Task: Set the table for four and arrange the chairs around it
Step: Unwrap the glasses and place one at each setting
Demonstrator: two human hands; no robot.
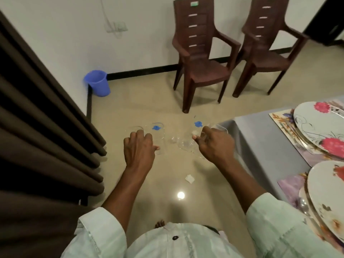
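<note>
My left hand [138, 148] grips two clear drinking glasses [158, 135], one with a blue sticker, held out over the floor. My right hand [214, 144] grips two more clear glasses [188, 138], one also with a blue sticker, beside the table corner. The table [260, 142] at the right has a grey cloth. On it lie floral placemats [281, 118] with two flowered white plates [320, 125] [329, 194], plus cutlery [305, 207] beside them. Two brown plastic armchairs [201, 58] [268, 49] stand against the far wall, away from the table.
A brown curtain [37, 127] hangs close on my left. A blue plastic bin [97, 82] stands in the corner by the wall. A small scrap of white paper [189, 178] lies on the glossy beige floor between my arms.
</note>
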